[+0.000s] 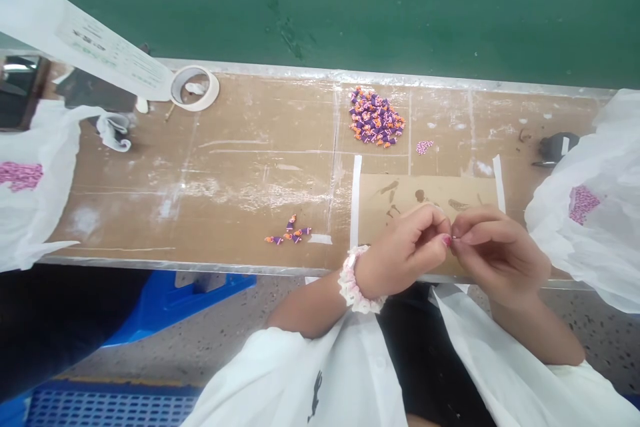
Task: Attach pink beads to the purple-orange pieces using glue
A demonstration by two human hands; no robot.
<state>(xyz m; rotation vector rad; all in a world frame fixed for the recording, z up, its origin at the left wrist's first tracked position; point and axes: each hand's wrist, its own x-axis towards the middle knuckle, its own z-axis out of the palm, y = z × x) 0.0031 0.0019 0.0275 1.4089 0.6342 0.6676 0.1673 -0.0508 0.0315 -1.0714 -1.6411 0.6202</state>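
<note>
My left hand (413, 250), with a frilly white band at its wrist, is closed in a pinch. Facing it, my right hand (500, 250) also pinches, and the fingertips of both meet over a taped-down brown sheet (425, 188). A tiny pale piece shows between the fingertips, too small to name. Beyond the sheet lies a heap of small purple and orange figures (375, 118). To its right is a little cluster of pink bits (424, 147). Several more of the purple and orange figures (290, 236) lie left of my left hand.
A tape roll (209, 95) stands at the back left. White plastic bags with pink bits lie at both ends, the left bag (55, 213) and the right bag (615, 213). A dark object (557, 145) sits beside the right bag. Below the table edge is a blue stool (170, 310).
</note>
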